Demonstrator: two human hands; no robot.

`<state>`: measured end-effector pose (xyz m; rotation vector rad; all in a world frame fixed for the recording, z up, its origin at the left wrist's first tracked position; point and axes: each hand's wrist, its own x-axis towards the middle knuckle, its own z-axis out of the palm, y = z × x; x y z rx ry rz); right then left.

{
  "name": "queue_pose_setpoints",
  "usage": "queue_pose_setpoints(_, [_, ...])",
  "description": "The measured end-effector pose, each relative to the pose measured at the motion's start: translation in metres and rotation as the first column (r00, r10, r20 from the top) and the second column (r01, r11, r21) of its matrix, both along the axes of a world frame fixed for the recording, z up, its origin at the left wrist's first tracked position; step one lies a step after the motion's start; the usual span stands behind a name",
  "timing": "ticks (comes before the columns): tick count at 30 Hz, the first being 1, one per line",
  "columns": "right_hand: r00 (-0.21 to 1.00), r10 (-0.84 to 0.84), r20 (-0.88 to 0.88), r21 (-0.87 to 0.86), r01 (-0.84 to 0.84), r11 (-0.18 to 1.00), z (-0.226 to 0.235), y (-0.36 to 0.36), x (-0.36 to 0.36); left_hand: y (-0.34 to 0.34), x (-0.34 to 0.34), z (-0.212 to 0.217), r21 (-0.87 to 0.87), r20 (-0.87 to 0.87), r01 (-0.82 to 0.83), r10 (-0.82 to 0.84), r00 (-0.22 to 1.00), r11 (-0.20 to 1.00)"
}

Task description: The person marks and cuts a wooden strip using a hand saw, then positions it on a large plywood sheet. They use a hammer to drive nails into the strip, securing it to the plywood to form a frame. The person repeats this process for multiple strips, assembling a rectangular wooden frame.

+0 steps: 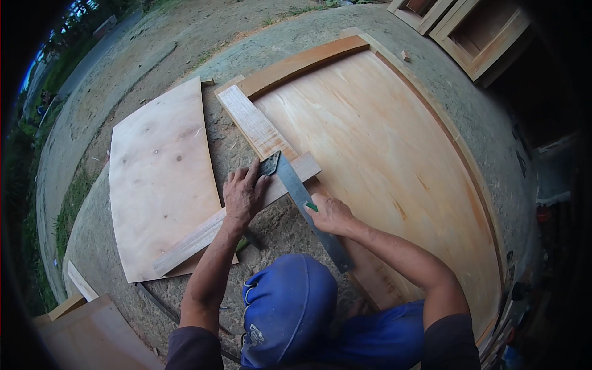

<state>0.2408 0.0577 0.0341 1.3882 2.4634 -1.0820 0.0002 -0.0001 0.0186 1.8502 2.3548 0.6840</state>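
The try square has a dull grey metal blade, and the slat under it is pale, bare sawn wood. The large plywood panel looks smooth with a faint orange sheen, while the smaller plywood sheet is matt and knotty. The concrete ground is rough and gritty.

There are two hands: the left hand and the right hand. There is one metal square ruler and one green pencil. There are two wood strips: a long strip and a short strip. There are two flat wood sheets: a small sheet and one big door panel. Two wooden frames sit at the far right corner of the ground. There is one blue cap.
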Motion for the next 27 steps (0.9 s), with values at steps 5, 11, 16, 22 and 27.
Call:
queue_pose_setpoints(5, [0.899, -0.196, -0.391, 0.124, 0.263, 0.957, 0.024, 0.017, 0.001, -0.001, -0.022, -0.032, 0.289, -0.023, -0.101, 0.112, 0.993, 0.952])
queue_pose_setpoints(11, [0.652, -0.614, -0.446, 0.034, 0.697, 0.716, 0.074, 0.048, 0.144, 0.011, 0.003, -0.02, -0.067, 0.14, 0.097, -0.087, 0.986, 0.993])
queue_pose_setpoints(16, [0.694, -0.679, -0.239, 0.201, 0.719, 0.665, 0.027, -0.013, 0.272, 0.003, -0.026, -0.064, -0.266, 0.058, 0.04, -0.026, 0.998, 0.963])
queue_pose_setpoints(22, [0.477, -0.866, -0.149, 0.023, 0.877, 0.479, 0.01, -0.115, 0.362, 0.042, -0.002, -0.029, 0.177, -0.286, 0.503, -0.445, 0.849, 0.846])
queue_pose_setpoints(27, [0.544, -0.839, -0.007, 0.04, 0.839, 0.543, -0.006, -0.149, 0.424, 0.077, 0.084, 0.061, -0.006, -0.238, 0.761, -0.74, 0.628, 0.648])
